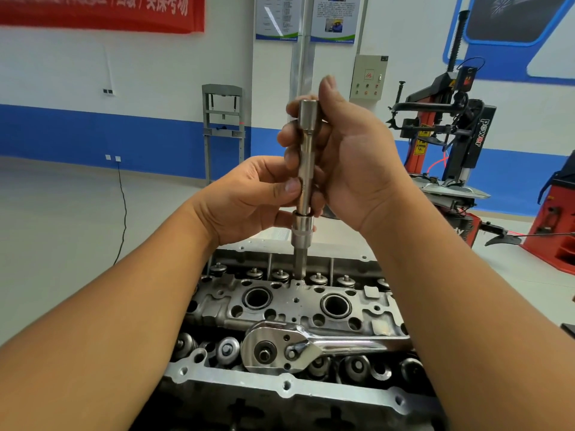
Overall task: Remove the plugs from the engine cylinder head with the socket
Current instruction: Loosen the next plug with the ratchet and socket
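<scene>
Holding one long socket [306, 169] upright, both hands clamp on it: the right hand [351, 169] around the upper part, the left hand [249, 200] pinching the lower part. Its tip touches the one cylinder head [298, 309] at 12 o'clock of two round holes. One ratchet [280, 346] lies at 6 o'clock.

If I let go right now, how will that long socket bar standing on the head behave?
The socket bar looks like rigid polished steel, so probably heavy and slick. Standing tall on a narrow tip on the cylinder head, it would likely tip, then roll, being round.
</scene>
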{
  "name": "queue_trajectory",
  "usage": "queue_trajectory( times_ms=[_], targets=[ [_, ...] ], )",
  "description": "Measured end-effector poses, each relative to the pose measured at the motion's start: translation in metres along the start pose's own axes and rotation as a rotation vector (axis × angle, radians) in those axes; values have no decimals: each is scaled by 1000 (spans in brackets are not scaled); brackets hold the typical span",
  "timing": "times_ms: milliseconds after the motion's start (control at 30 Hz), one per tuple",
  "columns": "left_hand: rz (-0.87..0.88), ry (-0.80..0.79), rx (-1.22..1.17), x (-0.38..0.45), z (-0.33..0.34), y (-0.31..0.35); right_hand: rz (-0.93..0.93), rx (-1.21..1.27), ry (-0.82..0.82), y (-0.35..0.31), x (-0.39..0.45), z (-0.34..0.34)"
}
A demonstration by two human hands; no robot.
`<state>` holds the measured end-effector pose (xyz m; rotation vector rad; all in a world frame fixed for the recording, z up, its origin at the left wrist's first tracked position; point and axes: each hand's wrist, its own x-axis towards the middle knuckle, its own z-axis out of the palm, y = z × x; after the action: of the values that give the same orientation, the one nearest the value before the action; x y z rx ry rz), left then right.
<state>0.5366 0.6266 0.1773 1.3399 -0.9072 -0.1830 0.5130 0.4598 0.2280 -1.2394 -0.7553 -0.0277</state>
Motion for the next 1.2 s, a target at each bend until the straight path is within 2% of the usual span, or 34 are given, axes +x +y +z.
queue_trajectory(
  times_ms=[133,233,433,633,800,1033,1200],
  targets=[
    [20,47,22,2,2,-1,-42,-113,29,1,1,0],
    [33,74,24,3,2,-1,-77,-108,19,2,1,0],
    [-5,-29,-8,0,-1,-1,9,11,5,1,0,1],
    [30,96,52,5,2,-2,-56,-123,37,1,0,-1],
    [-7,8,-3,1,-3,-1,-1,-25,2,1,0,0],
    [47,130,76,7,4,-3,-51,-125,66,1,1,-1],
    [0,-12,-19,2,1,0,-5,7,13,1,-2,0]
  ],
)
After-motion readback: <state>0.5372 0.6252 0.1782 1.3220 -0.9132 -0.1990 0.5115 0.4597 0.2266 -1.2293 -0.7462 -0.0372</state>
